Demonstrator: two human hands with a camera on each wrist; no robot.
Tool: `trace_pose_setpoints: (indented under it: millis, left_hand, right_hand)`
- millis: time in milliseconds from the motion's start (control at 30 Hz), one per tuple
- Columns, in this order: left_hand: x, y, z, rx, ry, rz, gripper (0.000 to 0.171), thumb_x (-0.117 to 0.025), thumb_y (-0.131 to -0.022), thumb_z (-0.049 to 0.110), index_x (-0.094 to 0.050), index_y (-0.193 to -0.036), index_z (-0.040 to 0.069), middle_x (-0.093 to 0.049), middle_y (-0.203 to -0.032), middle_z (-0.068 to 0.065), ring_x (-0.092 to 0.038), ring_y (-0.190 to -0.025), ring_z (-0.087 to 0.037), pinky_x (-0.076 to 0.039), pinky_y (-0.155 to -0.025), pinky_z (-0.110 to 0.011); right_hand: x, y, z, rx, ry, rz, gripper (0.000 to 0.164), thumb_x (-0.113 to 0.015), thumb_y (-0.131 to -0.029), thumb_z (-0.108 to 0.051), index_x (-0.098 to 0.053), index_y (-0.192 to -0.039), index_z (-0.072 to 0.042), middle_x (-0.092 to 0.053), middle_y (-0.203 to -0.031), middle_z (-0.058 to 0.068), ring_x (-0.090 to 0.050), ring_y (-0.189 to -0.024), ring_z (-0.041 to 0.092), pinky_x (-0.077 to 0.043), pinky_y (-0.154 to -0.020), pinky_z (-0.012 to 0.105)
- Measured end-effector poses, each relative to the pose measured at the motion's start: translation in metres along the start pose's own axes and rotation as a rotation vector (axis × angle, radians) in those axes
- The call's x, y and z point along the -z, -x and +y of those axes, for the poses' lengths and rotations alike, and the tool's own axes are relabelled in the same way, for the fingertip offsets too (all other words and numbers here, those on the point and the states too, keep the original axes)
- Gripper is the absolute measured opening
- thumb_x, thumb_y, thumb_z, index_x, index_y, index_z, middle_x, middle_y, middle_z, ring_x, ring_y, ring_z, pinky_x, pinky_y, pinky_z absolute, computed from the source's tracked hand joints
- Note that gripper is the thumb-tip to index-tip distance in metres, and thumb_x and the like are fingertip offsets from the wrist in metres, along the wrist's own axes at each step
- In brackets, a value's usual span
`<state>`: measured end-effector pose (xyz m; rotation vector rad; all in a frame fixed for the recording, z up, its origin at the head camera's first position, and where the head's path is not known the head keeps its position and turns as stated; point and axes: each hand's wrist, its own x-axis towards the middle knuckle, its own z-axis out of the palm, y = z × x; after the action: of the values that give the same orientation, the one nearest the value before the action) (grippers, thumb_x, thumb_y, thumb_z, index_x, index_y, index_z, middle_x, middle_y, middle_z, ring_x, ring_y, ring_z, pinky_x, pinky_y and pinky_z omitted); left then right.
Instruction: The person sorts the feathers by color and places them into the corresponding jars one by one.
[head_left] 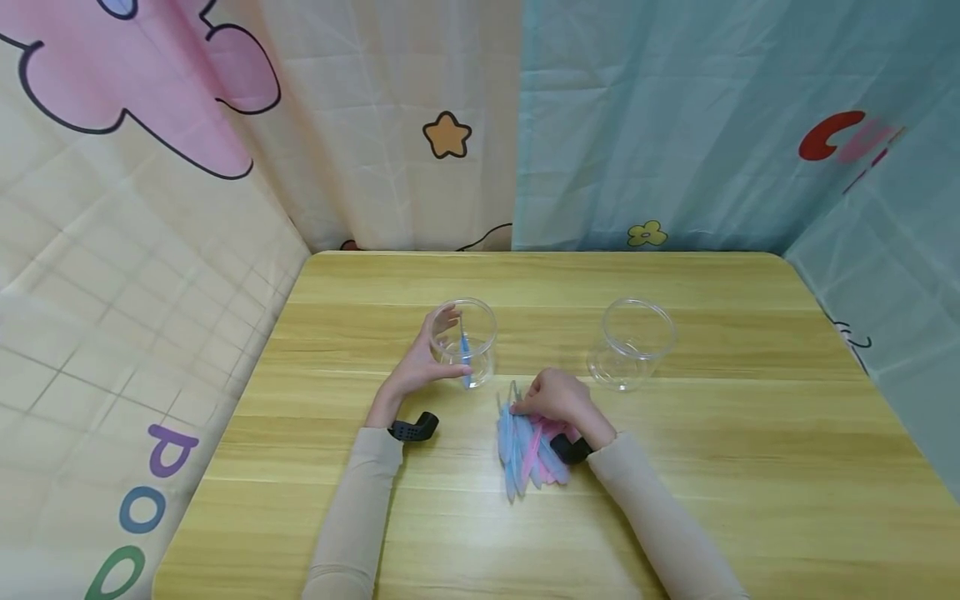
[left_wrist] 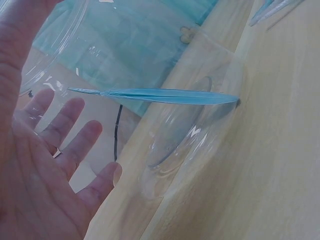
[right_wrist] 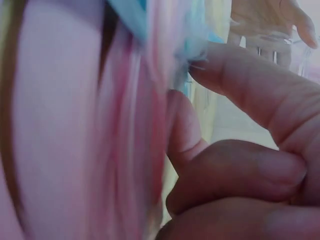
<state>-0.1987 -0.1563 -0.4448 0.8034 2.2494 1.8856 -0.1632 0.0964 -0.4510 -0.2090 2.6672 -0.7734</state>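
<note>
My left hand [head_left: 422, 360] holds a clear cup [head_left: 491, 333] from its left side, thumb at the front, other fingers round the back. Inside that cup a blue feather [left_wrist: 170, 96] stands nearly upright, its thin quill end toward the rim. A loose pile of pale blue and pink feathers [head_left: 531, 446] lies in front, with quill ends pointing away. At the pile's far end my right hand [head_left: 558, 395] is curled, its fingertips pinching at the blue feathers' fluffy quill ends. Close up in the right wrist view, pink feathers [right_wrist: 120, 135] run blurred beside the fingers.
A second clear cup [head_left: 632, 346] stands to the right of the first, with no feather visible in it. The wooden table [head_left: 750, 467] has its back edge against printed curtains [head_left: 420, 67]. Each wrist wears a small black camera [head_left: 415, 427].
</note>
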Motion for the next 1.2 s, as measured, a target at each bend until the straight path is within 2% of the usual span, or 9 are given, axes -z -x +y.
trace_pose_setpoints:
  millis: [200,400,533,600,767,833,1000,1200]
  left_hand:
    - [0.0,0.001,-0.001,0.003,-0.014,0.008,0.1,-0.081,-0.072,0.001,-0.016,-0.148,0.003,-0.025,-0.147,-0.027,-0.022,-0.135,-0.042,-0.02,-0.107,-0.059]
    - [-0.001,0.001,0.001,0.006,-0.021,0.001,0.099,-0.08,-0.073,0.001,-0.015,-0.148,0.002,-0.024,-0.147,-0.028,-0.022,-0.135,-0.042,-0.019,-0.107,-0.059]
    - [0.0,0.001,0.0,0.013,-0.028,0.001,0.099,-0.08,-0.073,0.0,-0.014,-0.148,0.002,-0.025,-0.147,-0.027,-0.022,-0.135,-0.042,-0.019,-0.107,-0.058]
    - [0.0,0.0,-0.003,0.01,-0.025,0.002,0.1,-0.081,-0.072,0.002,-0.015,-0.148,0.003,-0.025,-0.147,-0.027,-0.022,-0.135,-0.042,-0.019,-0.107,-0.058]
    - [0.002,-0.003,-0.022,0.012,-0.031,0.004,0.103,-0.082,-0.072,0.005,-0.015,-0.15,0.012,-0.024,-0.149,-0.02,-0.022,-0.136,-0.036,-0.019,-0.109,-0.055]
    - [0.003,-0.004,-0.031,0.014,-0.04,0.01,0.103,-0.083,-0.072,0.006,-0.016,-0.15,0.018,-0.026,-0.15,-0.015,-0.023,-0.137,-0.031,-0.02,-0.109,-0.052]
    - [0.003,-0.003,-0.034,0.004,-0.044,0.022,0.102,-0.084,-0.072,0.013,-0.019,-0.149,0.025,-0.029,-0.149,-0.009,-0.025,-0.136,-0.025,-0.021,-0.11,-0.05]
    - [0.003,-0.004,-0.032,0.01,-0.051,0.013,0.103,-0.083,-0.073,0.007,-0.016,-0.15,0.02,-0.026,-0.15,-0.014,-0.024,-0.137,-0.029,-0.02,-0.109,-0.053]
  right_hand:
    - [-0.002,-0.001,0.001,0.002,-0.076,-0.018,0.044,-0.08,-0.073,-0.04,-0.054,-0.049,-0.013,-0.038,-0.045,-0.008,-0.035,-0.04,0.007,-0.022,-0.037,0.021]
    - [-0.002,-0.002,0.007,0.028,-0.123,-0.039,0.043,-0.078,-0.075,-0.04,-0.055,-0.051,-0.013,-0.04,-0.046,-0.008,-0.036,-0.041,0.007,-0.023,-0.037,0.021]
    - [-0.001,-0.003,0.013,0.063,-0.195,-0.06,0.037,-0.077,-0.076,-0.037,-0.06,-0.055,-0.013,-0.043,-0.05,-0.008,-0.037,-0.045,0.007,-0.025,-0.04,0.021]
    - [0.0,-0.003,0.015,0.084,-0.237,-0.071,0.033,-0.077,-0.076,-0.036,-0.063,-0.059,-0.012,-0.048,-0.054,-0.007,-0.039,-0.048,0.007,-0.027,-0.041,0.021]
    - [0.008,0.0,0.017,0.118,-0.331,-0.1,0.026,-0.075,-0.079,-0.032,-0.068,-0.07,-0.009,-0.055,-0.063,-0.003,-0.042,-0.052,0.009,-0.031,-0.044,0.022]
    - [0.012,0.002,0.017,0.126,-0.355,-0.108,0.025,-0.074,-0.08,-0.031,-0.067,-0.072,-0.009,-0.054,-0.063,-0.003,-0.041,-0.051,0.009,-0.031,-0.043,0.022]
    - [0.019,0.007,0.018,0.166,-0.387,-0.125,0.022,-0.07,-0.084,-0.027,-0.064,-0.076,-0.007,-0.046,-0.059,-0.004,-0.034,-0.048,0.008,-0.028,-0.041,0.022]
    - [0.021,0.008,0.02,0.191,-0.394,-0.133,0.019,-0.068,-0.086,-0.025,-0.063,-0.079,-0.008,-0.039,-0.056,-0.005,-0.031,-0.047,0.008,-0.026,-0.042,0.022]
